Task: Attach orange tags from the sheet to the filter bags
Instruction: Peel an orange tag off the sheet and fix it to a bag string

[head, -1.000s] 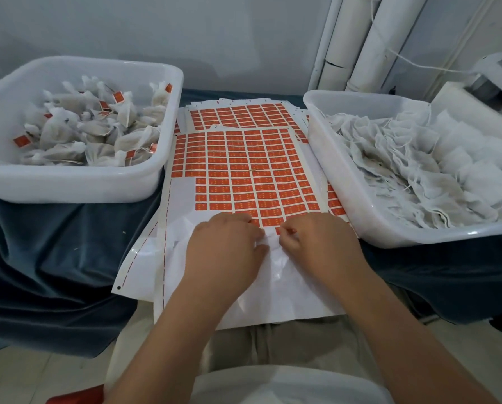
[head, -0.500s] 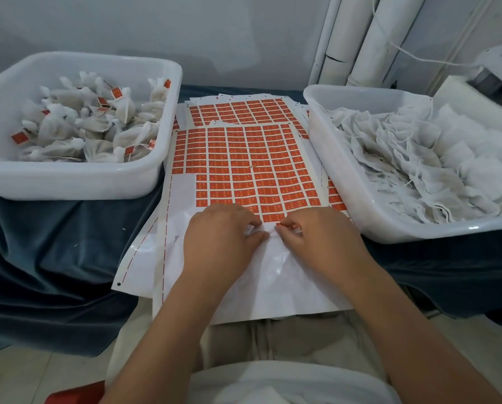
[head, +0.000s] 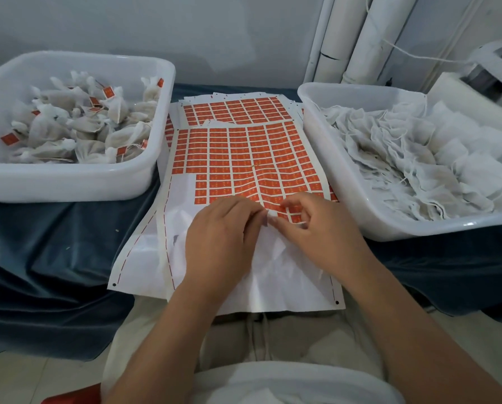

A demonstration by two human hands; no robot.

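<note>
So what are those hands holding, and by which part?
Left hand and right hand seem to pinch a small white bit between them, at the lowest row of the tag sheet. Which part, or what it is, cannot be told.

The left hand [head: 223, 234] and right hand [head: 319, 228] rest on the sheet [head: 182, 205]. Their fingertips meet at the nearest row of orange tags [head: 295, 212], and whether they pinch anything cannot be told. Left of the left hand, a white tub [head: 69, 182] holds tagged filter bags [head: 77, 132]. Right of the right hand, a second tub [head: 340, 176] holds untagged bags [head: 419, 158].
</note>
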